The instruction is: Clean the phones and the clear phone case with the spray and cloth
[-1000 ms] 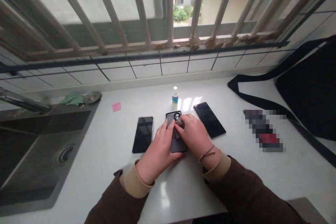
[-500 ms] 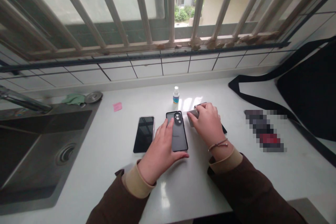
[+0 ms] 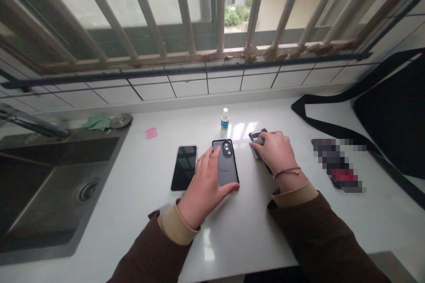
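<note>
A grey phone case [image 3: 227, 172] with a black rim and a camera block lies on the counter; whether a phone is inside I cannot tell. My left hand [image 3: 205, 181] rests over its left and lower part, fingers spread, thumb at the lower right corner. To the left, a dark-screened phone [image 3: 183, 169] lies flat, partly behind that hand. My right hand [image 3: 278, 149] is closed on a grey cloth [image 3: 255, 152] and sits over a dark phone [image 3: 256, 133], whose top end shows while the rest is mostly covered.
A small white spray bottle [image 3: 225, 120] stands behind the phone case. A pink note [image 3: 151, 133] lies to the left, beside the sink [image 3: 96, 212]. On the right are a blurred-out dark item [image 3: 337, 166] and a black bag [image 3: 395, 119] with its strap.
My right hand has moved a little to the right with the grey cloth, so more of the dark phone's top end shows. The left hand stays on the case.
</note>
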Motion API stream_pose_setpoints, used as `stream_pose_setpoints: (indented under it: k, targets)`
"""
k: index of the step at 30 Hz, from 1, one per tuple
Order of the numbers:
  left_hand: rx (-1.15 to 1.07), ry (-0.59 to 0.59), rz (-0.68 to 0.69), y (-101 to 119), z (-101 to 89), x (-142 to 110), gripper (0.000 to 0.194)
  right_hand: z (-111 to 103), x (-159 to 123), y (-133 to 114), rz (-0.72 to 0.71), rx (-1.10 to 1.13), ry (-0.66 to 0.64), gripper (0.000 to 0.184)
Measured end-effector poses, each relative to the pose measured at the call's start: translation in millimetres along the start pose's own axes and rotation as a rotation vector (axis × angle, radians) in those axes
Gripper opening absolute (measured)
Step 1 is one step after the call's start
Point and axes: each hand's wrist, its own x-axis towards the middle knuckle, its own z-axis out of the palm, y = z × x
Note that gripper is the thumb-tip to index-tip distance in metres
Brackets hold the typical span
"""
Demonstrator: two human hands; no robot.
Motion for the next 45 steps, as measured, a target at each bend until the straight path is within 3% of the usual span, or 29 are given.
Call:
stream_pose_setpoints:
  k: [6,11,16,19,22,24,26,28,30,36,39,42,45]
  targets:
    - [-0.030,0.044,0.046,4,-4.1,3,0.102,-4,-2,-5,0.030,0.091,0.059,0.020]
    - [-0.204,0.100,0.051,9,-10.3,4,0.087,-10,1,-10,0.016,0.283,0.109,0.020]
    - [-0.775,-0.018,-0.087,14,-10.9,5,0.064,-15,-7,-26,-0.038,0.779,0.122,0.033]
    - [-1.090,-0.107,-0.197,18,-9.0,5,0.058,-17,-21,-43,-0.014,1.156,-0.036,0.042]
    - [-1.361,-0.160,-0.316,23,-8.4,5,0.060,-16,-36,-59,0.003,1.359,-0.202,0.043]
    - [-1.555,-0.219,-0.417,28,-8.8,3,0.060,-13,-45,-68,-0.046,1.354,-0.207,0.040]
    - [-1.700,-0.322,-0.540,31,-9.5,1,0.062,-9,-52,-74,-0.166,1.245,-0.092,0.033]
    - [-1.761,-0.408,-0.640,32,-9.8,0,0.065,-6,-57,-77,-0.287,1.110,0.017,0.026]
    - [-1.766,-0.429,-0.669,33,-9.4,-1,0.066,-4,-58,-78,-0.341,1.021,0.048,0.019]
    - [-1.792,-0.300,-0.628,37,-7.1,4,0.064,0,-56,-75,-0.277,0.927,0.079,0.019]
    - [-1.815,-0.231,-0.661,37,-6.2,6,0.066,-3,-57,-75,-0.318,0.903,0.139,0.018]
    - [-1.840,-0.154,-0.646,34,-7.1,9,0.070,-13,-60,-76,-0.493,0.921,0.127,0.019]
    - [-1.836,0.041,-0.582,29,-10.1,14,0.068,-23,-65,-77,-0.743,0.929,0.019,0.022]
